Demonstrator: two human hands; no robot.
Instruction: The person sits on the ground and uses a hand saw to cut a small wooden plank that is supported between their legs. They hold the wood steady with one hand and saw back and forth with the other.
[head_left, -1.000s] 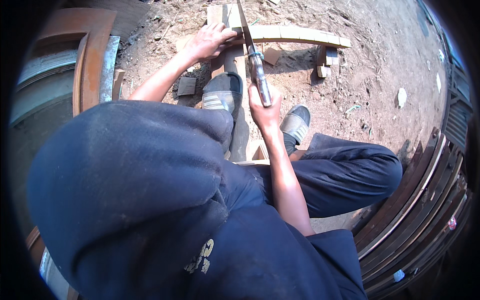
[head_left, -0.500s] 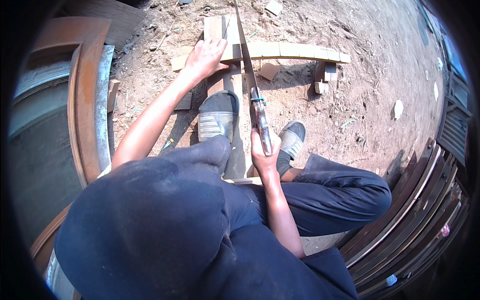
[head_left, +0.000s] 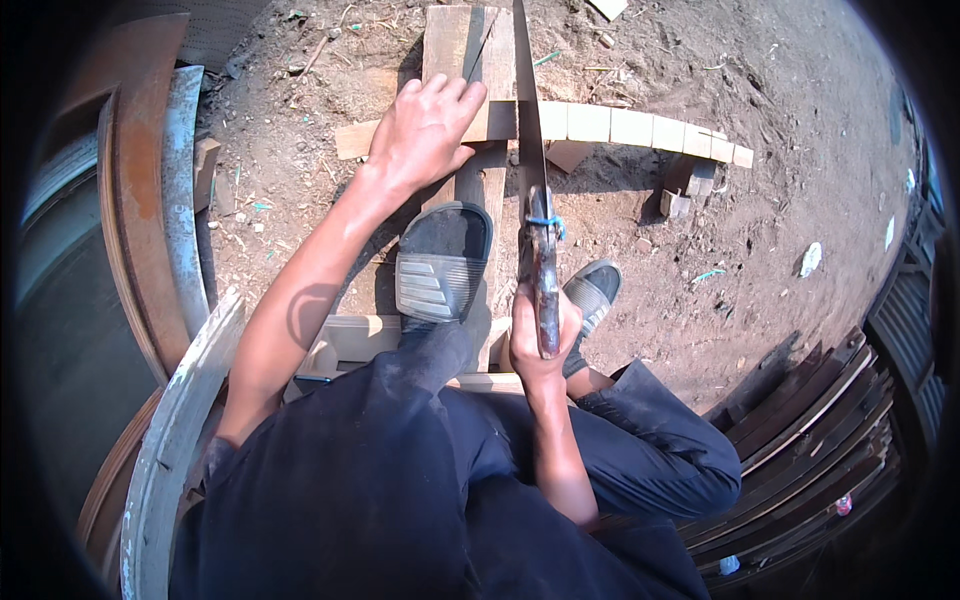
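Brown wooden frame (head_left: pixel 140 190) sits left of left grip (head_left: pixel 424 132). Right of right grip (head_left: pixel 527 342): white scrap (head_left: pixel 811 260) on dirt (head_left: pixel 770 190), long dark boards (head_left: pixel 800 460).

Weathered plank (head_left: pixel 446 42): pale wood strip (head_left: pixel 630 128) crosswise, left sandal (head_left: pixel 428 282). Dirt ground (head_left: pixel 800 160): wood blocks (head_left: pixel 690 178), white scrap (head_left: pixel 810 260).

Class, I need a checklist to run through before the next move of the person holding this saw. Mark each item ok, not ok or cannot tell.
1. Left hand on the pale wooden strip: ok.
2. Left hand apart from the saw blade: ok, a gap shows.
3. Right hand closed around the saw handle: ok.
4. Left slipper on the plank: ok.
5. Hands covered: not ok, both bare.
6. Strip's right end resting on the wood blocks: cannot tell from above.
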